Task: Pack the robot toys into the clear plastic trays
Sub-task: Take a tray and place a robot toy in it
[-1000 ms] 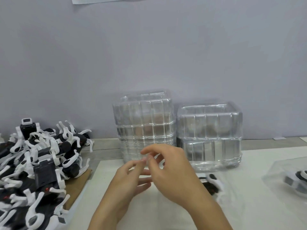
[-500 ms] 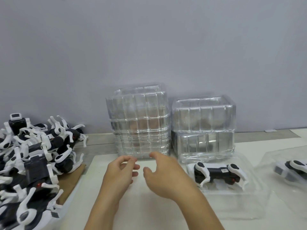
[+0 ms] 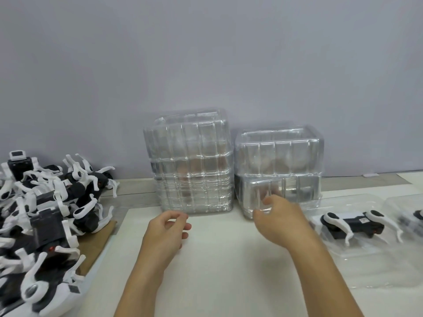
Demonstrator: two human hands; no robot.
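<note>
A heap of black-and-white robot toys (image 3: 45, 213) lies at the left. Two stacks of clear plastic trays stand at the back: a taller left stack (image 3: 190, 165) and a shorter right stack (image 3: 279, 156). At the right, one robot toy (image 3: 352, 227) lies in a clear tray (image 3: 377, 271). My left hand (image 3: 167, 229) hovers over the white mat with loosely curled fingers and holds nothing. My right hand (image 3: 279, 218) is at the lower front of the right stack, thumb and fingers apart. Whether it touches the plastic is unclear because of blur.
A second clear tray (image 3: 409, 202) with a partly visible toy (image 3: 418, 213) sits at the far right edge. A white mat (image 3: 217, 271) covers the table under my arms. Brown cardboard (image 3: 100, 245) lies beneath the toy heap. A grey wall stands close behind the stacks.
My hands were together at the centre and have parted. The right hand moved right to the right tray stack, while the left stayed in front of the left stack.
</note>
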